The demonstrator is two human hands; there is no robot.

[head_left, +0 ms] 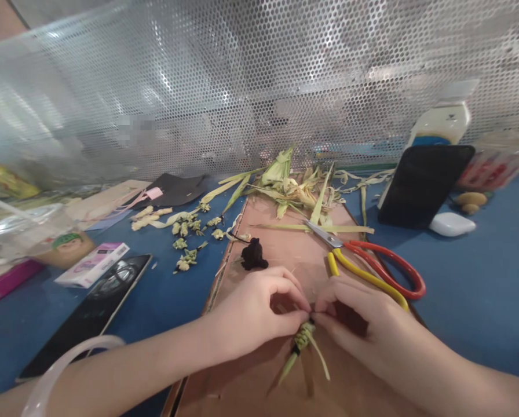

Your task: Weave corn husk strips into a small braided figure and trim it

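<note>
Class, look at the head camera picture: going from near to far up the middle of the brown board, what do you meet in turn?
Woven leaf piece pinched by the left hand and right hand → black clump → scissors → pile of green leaf strips → perforated metal screen.

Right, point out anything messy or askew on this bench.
Leaf trimmings lie in a loose heap across the board's far end, spilling onto the blue table. The scissors lie open among them. Nothing looks damaged.
</note>
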